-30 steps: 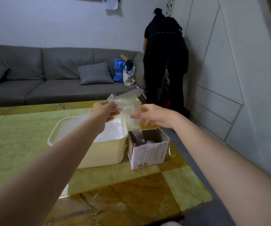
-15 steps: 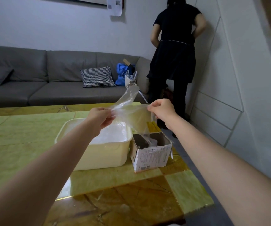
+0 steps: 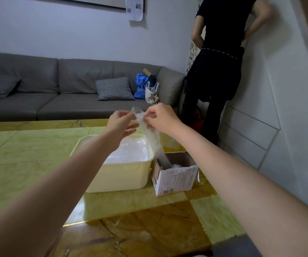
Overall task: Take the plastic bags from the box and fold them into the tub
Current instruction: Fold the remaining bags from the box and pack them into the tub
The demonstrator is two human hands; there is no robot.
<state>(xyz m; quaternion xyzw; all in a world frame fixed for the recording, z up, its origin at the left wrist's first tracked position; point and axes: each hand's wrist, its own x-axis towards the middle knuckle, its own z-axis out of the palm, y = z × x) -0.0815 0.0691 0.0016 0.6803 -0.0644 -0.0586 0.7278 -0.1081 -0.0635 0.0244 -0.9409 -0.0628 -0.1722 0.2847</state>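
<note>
Pinching bag [image 3: 150, 134] — both hands | tub [image 3: 121, 175]: folded bags | box [image 3: 175, 178]: more bags

The plastic bag [image 3: 150, 135] is clear and motion-blurred, so its edges and any folds cannot be made out, and its lower end drops out of sight inside the box [image 3: 175, 175]. Beside the box, the left forearm covers the near left rim of the tub [image 3: 123, 175], and the pale contents of the tub are too washed out to tell apart. Behind the box, the person in black [image 3: 218, 67] is cut off at the shoulders by the top edge, and both forearms leave the picture at the bottom.
</note>
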